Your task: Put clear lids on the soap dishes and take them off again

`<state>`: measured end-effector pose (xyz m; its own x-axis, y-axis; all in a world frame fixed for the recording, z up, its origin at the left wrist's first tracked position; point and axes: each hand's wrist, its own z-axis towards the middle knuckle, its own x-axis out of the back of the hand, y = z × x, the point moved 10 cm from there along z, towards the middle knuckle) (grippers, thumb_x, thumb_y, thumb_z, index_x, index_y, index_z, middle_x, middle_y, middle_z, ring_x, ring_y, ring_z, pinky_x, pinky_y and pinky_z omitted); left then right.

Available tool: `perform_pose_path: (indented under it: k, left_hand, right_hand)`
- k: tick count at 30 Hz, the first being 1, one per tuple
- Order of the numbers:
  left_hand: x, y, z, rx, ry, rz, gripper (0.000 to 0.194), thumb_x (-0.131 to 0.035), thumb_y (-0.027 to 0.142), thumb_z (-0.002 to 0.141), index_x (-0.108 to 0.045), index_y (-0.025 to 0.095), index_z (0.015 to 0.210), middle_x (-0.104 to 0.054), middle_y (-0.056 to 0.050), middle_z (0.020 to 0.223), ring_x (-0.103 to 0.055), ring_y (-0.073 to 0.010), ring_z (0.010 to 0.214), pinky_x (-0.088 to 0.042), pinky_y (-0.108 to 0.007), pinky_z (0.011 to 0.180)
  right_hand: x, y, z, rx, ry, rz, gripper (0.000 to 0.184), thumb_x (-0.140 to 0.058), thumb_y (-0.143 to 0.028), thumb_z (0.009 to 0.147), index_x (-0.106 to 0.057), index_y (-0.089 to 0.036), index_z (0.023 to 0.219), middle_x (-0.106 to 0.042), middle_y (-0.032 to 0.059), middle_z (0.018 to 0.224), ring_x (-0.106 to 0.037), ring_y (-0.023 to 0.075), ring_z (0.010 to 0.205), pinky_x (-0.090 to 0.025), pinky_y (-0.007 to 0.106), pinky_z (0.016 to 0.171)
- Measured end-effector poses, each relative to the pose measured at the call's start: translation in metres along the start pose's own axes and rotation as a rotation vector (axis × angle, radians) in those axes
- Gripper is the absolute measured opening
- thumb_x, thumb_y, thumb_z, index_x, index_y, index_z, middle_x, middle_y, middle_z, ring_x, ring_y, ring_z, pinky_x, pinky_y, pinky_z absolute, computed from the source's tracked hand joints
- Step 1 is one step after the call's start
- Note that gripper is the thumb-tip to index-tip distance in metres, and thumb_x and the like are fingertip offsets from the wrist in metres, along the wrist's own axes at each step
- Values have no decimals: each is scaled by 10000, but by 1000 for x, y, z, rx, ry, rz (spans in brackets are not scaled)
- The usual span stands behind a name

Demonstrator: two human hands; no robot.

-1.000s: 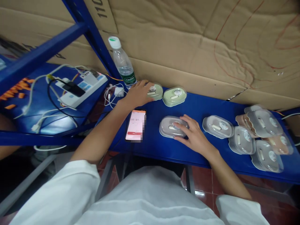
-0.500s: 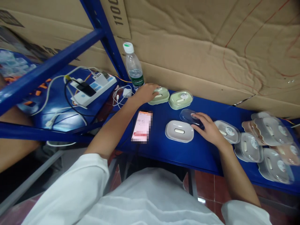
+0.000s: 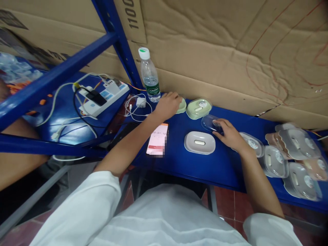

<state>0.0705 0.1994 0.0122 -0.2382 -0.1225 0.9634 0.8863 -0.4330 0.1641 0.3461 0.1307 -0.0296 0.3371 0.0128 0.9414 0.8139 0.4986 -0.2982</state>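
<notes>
My right hand (image 3: 229, 135) grips the right end of a clear plastic lid (image 3: 208, 122) between thumb and fingers. Just below that lid, a pale grey soap box (image 3: 200, 142) sits uncovered on the blue table, with a white oval piece in its middle. My left hand (image 3: 168, 105) is closed over the left part of a green soap box (image 3: 182, 106); its fingertips are partly hidden. Beside it stands a second green soap box (image 3: 199, 108) under a clear lid with a round sticker.
A phone (image 3: 157, 139) showing a timer lies below my left forearm. Behind my left hand stands a water bottle (image 3: 150, 77), near a white charger (image 3: 140, 102) with cable. Several lidded grey boxes (image 3: 275, 161) and brown ones crowd the right. A power strip (image 3: 105, 97) lies left, past the blue frame.
My left fingers have curled in over the green box and cover more of it. The clear lid in my right hand has moved slightly away from the grey box, up and right.
</notes>
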Motion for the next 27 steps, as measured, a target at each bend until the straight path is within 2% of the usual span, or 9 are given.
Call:
perform_pose_path:
  k: [3,5,9,12,14,16,19,22,27]
  left_hand:
    - [-13,20,-14,-40,-34,16,271,-554,225,1046,-703,129,1250,-681,-206,1312,-623,-376,1283,-470,-510,1077]
    - [-23,24,-21,-37,-56,23,297,-593,206,1021,-677,126,1294,-670,-213,1340,-626,-388,1283,-480,-514,1060]
    - [-32,24,-25,-21,-84,17,333,-529,130,1019,-648,131,1331,-686,-205,1328,-655,-369,1249,-506,-493,1017]
    - [-33,23,-26,-17,-96,-3,344,-505,100,1010,-653,156,1315,-701,-183,1321,-663,-348,1243,-517,-472,1002]
    - [-33,21,-27,-13,-105,-21,348,-503,87,1001,-664,170,1298,-714,-169,1311,-669,-334,1240,-518,-468,1010]
    - [-33,19,-28,-8,-112,-44,339,-513,95,998,-674,177,1285,-724,-159,1305,-681,-324,1224,-522,-466,1020]
    - [-32,16,-29,-6,-111,-86,350,-520,103,993,-677,186,1295,-730,-152,1316,-698,-309,1206,-534,-460,1032]
    - [-32,17,-30,-19,-103,-121,358,-510,94,993,-682,187,1294,-751,-141,1290,-715,-298,1186,-552,-435,1013]
    - [-33,24,-32,-41,-105,-134,330,-512,124,1039,-657,194,1327,-786,-106,1213,-750,-267,1124,-566,-350,916]
  right_hand:
    - [3,4,7,-53,-56,-101,429,-606,-420,1009,-638,-253,1403,-662,138,1448,-635,379,1335,-546,628,1084]
    - [11,1,19,-62,-60,-145,419,-572,-431,1025,-651,-266,1402,-670,124,1454,-639,380,1332,-544,615,1083]
    - [23,-23,60,55,-25,-97,494,-565,-403,1027,-608,-234,1489,-619,136,1536,-586,359,1422,-494,575,1176]
    - [12,-33,91,109,-34,-48,606,-607,-328,991,-527,-215,1581,-477,147,1677,-467,367,1542,-425,600,1240]
    - [-3,-29,106,73,-73,-61,717,-635,-277,955,-447,-228,1645,-361,142,1752,-342,396,1618,-375,663,1253]
    - [-17,-23,113,39,-113,-72,793,-657,-241,925,-400,-241,1676,-325,139,1771,-283,413,1641,-337,701,1254]
    - [-22,-19,114,57,-109,-78,793,-693,-265,913,-435,-283,1663,-407,128,1728,-374,423,1584,-358,696,1228]
    - [-11,-17,111,75,-56,-107,710,-746,-380,914,-549,-326,1594,-559,132,1588,-525,427,1427,-424,669,1159]
    - [0,-7,108,7,-34,-155,601,-677,-617,969,-705,-254,1446,-705,175,1309,-615,423,1273,-446,634,1105]
